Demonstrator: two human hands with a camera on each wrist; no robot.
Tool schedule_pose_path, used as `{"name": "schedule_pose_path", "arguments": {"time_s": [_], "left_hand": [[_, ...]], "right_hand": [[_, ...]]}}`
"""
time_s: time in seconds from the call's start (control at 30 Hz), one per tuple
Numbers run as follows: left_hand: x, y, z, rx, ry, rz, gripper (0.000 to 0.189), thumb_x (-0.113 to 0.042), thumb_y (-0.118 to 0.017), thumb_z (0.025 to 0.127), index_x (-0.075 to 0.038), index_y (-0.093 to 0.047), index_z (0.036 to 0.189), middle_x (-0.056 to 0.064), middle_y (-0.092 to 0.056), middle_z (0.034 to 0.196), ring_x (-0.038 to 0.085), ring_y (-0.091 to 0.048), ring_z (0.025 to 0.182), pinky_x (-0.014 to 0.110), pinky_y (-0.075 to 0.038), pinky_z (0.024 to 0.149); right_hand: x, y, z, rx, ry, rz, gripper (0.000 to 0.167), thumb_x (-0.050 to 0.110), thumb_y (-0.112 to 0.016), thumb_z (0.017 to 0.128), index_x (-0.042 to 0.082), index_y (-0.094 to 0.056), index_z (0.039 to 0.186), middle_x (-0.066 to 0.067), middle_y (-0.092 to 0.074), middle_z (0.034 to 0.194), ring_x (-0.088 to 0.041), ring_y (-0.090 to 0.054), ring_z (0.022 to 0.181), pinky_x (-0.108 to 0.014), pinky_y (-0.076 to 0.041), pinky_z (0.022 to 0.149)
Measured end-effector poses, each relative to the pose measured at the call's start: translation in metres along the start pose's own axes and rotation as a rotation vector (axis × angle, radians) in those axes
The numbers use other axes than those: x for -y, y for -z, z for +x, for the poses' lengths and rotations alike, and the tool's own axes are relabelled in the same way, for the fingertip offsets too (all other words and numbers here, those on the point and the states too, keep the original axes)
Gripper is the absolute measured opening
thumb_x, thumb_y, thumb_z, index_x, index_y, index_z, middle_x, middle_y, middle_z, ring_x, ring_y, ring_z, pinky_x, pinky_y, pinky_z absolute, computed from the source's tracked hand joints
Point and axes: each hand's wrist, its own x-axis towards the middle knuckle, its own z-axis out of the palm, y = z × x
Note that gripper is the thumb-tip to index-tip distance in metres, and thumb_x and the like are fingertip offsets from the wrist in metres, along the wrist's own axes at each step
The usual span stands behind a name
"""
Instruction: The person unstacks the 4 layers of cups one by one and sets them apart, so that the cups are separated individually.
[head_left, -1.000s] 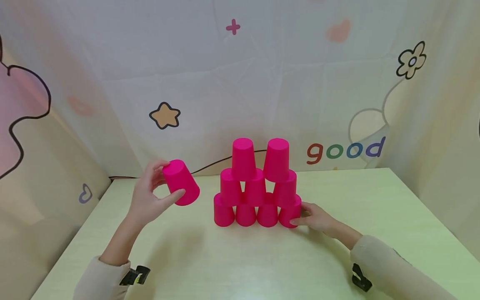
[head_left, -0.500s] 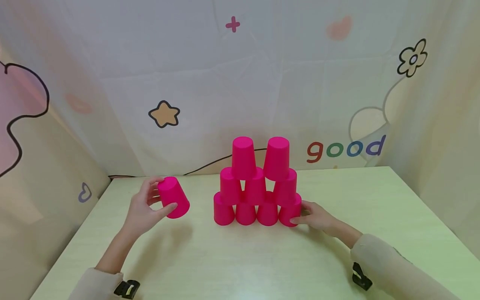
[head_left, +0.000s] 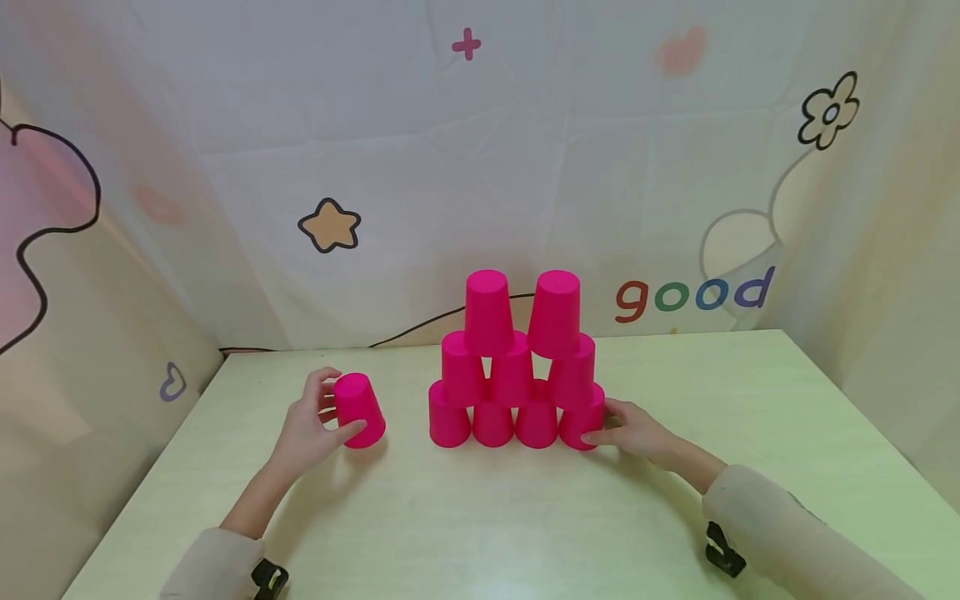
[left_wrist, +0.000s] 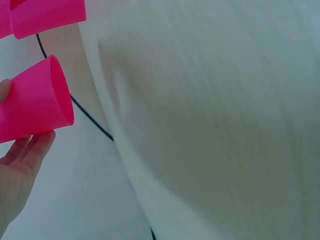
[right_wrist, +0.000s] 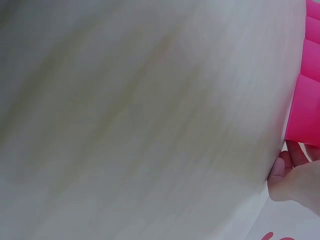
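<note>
My left hand [head_left: 309, 433] holds a pink cup [head_left: 358, 410] mouth down and slightly tilted, thumb in front and fingers behind. This cup is left of a pyramid of pink cups, close over the table; its open rim shows in the left wrist view, where the fingers [left_wrist: 37, 147] lie along its side. The pyramid has several upside-down cups at the bottom, three in the middle row with a gap before the right one [head_left: 572, 371], and two on top, including the top left cup [head_left: 488, 315]. My right hand [head_left: 637, 432] grips the bottom right cup [head_left: 585, 415], thumb in front.
The pale table [head_left: 480, 525] runs back to a printed curtain [head_left: 405, 167] close behind the pyramid. Curtain also hangs along both sides. A black clip [head_left: 724, 550] sits on the right sleeve, another on the left cuff.
My left hand has lowered its cup toward the table, first drifting left, then back right, and the cup leans less. My right hand and the pyramid stay put.
</note>
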Motion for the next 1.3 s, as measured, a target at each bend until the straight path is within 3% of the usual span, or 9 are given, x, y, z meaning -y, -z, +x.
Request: {"name": "schedule_pose_path", "arguments": {"time_s": [0.13, 0.3, 0.6, 0.8, 1.1, 1.3], "left_hand": [[0.005, -0.003, 0.001, 0.044, 0.035, 0.03, 0.072, -0.001, -0.073, 0.073, -0.002, -0.032, 0.132, 0.021, -0.05, 0.115, 0.038, -0.053, 0.101, 0.048, -0.049, 0.08], [0.009, -0.006, 0.002, 0.119, 0.021, 0.046, 0.06, 0.001, -0.074, 0.071, 0.002, -0.044, 0.123, 0.018, -0.053, 0.112, 0.036, -0.054, 0.099, 0.045, -0.05, 0.08], [0.014, -0.006, 0.004, 0.202, 0.072, 0.046, 0.059, -0.001, -0.075, 0.07, 0.0, -0.043, 0.119, 0.015, -0.053, 0.111, 0.034, -0.053, 0.099, 0.042, -0.051, 0.078], [0.004, -0.001, 0.005, 0.173, 0.028, 0.04, 0.062, -0.001, -0.073, 0.072, 0.001, -0.04, 0.125, 0.019, -0.051, 0.115, 0.036, -0.053, 0.1, 0.046, -0.05, 0.079], [-0.033, 0.007, 0.016, 0.073, -0.162, 0.047, 0.068, -0.003, -0.073, 0.075, 0.0, -0.036, 0.132, 0.022, -0.05, 0.123, 0.036, -0.048, 0.112, 0.051, -0.043, 0.089], [-0.055, 0.012, 0.026, 0.039, -0.19, 0.043, 0.071, -0.004, -0.072, 0.076, -0.005, -0.033, 0.135, 0.018, -0.051, 0.122, 0.033, -0.048, 0.112, 0.049, -0.041, 0.092]], "right_hand": [[0.0, 0.0, 0.001, -0.005, -0.009, 0.004, 0.067, 0.019, -0.071, 0.078, 0.001, -0.038, 0.134, -0.016, -0.048, 0.124, -0.033, -0.044, 0.113, -0.048, -0.042, 0.09], [0.002, 0.0, 0.0, -0.01, -0.016, -0.001, 0.068, 0.019, -0.071, 0.078, 0.0, -0.038, 0.134, -0.017, -0.048, 0.125, -0.034, -0.044, 0.114, -0.048, -0.042, 0.09], [0.004, -0.002, -0.003, -0.015, -0.018, 0.004, 0.071, 0.018, -0.072, 0.077, 0.001, -0.036, 0.135, -0.016, -0.046, 0.127, -0.033, -0.044, 0.114, -0.048, -0.042, 0.091], [0.003, -0.001, -0.003, -0.01, -0.008, 0.009, 0.07, 0.017, -0.071, 0.078, 0.001, -0.036, 0.136, -0.017, -0.046, 0.127, -0.034, -0.043, 0.114, -0.048, -0.042, 0.09], [0.003, -0.001, -0.002, -0.014, -0.009, -0.002, 0.07, 0.018, -0.072, 0.078, 0.0, -0.036, 0.135, -0.017, -0.047, 0.126, -0.034, -0.043, 0.114, -0.049, -0.041, 0.091], [0.003, -0.001, -0.002, -0.009, -0.01, -0.003, 0.068, 0.017, -0.071, 0.078, 0.0, -0.037, 0.135, -0.017, -0.047, 0.126, -0.035, -0.043, 0.115, -0.049, -0.041, 0.091]]}}
